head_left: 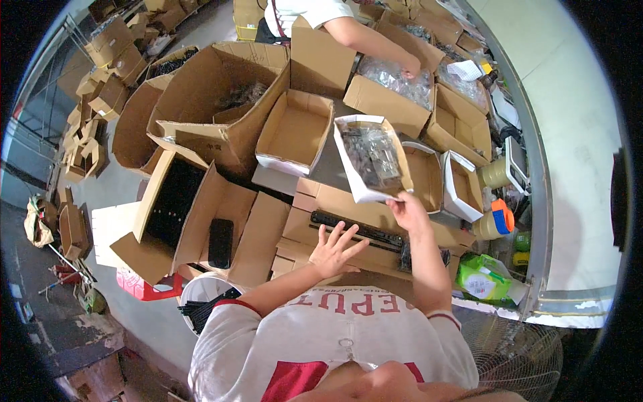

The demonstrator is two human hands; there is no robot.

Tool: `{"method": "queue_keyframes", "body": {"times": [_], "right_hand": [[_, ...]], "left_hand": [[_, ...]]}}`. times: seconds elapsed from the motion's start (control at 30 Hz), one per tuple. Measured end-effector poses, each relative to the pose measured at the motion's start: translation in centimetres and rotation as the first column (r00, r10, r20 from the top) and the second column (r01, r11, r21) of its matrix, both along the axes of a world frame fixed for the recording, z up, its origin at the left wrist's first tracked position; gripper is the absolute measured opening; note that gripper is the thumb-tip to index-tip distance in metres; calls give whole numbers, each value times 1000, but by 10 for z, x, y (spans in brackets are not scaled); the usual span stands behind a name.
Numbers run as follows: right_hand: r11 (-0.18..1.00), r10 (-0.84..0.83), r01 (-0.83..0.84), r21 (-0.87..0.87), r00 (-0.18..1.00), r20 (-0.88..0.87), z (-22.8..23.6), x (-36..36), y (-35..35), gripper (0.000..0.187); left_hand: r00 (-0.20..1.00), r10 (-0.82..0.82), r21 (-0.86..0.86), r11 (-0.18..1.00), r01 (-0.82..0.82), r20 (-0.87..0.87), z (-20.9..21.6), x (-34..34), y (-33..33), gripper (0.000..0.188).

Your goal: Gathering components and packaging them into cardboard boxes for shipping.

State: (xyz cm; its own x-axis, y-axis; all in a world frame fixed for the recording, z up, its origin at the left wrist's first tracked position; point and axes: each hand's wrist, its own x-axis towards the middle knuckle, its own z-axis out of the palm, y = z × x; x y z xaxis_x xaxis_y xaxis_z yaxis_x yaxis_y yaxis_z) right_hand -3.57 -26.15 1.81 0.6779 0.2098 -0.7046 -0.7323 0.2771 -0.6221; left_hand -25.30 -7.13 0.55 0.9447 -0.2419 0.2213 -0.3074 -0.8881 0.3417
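Observation:
My right hand point(408, 213) is closed on the near edge of a shallow white cardboard tray point(349, 175), which is tilted. Clear plastic packets with dark contents point(372, 154) fill that tray. With fingers spread, my left hand point(335, 253) is over the flattened cardboard point(328, 194) in front of me and grips nothing. Just beyond its fingertips lies a long black bar-shaped part point(355, 229); whether the fingers touch it I cannot tell. Under my right wrist, a small dark bundle in clear wrapping point(406, 258) is partly hidden.
An open tray point(295, 127) and large cartons point(194, 87) stand beyond. At left is a carton holding black parts point(174, 201), beside a white bucket point(204, 288). Across the table, another person's arm point(375, 43) reaches into a box of clear bags point(395, 84).

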Motion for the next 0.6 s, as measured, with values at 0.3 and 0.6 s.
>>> {"method": "queue_keyframes", "body": {"times": [0.3,0.6], "right_hand": [[959,283,-257,-118,871,401,12,-92,-80,47],[835,523,-106,-540,458,719,-28,-135,-110,72]], "left_hand": [[996,-9,43,999,5,92,-23,2,-3,95],[987,-75,20,997,79,-140,-12,-7,-7,74]]}}
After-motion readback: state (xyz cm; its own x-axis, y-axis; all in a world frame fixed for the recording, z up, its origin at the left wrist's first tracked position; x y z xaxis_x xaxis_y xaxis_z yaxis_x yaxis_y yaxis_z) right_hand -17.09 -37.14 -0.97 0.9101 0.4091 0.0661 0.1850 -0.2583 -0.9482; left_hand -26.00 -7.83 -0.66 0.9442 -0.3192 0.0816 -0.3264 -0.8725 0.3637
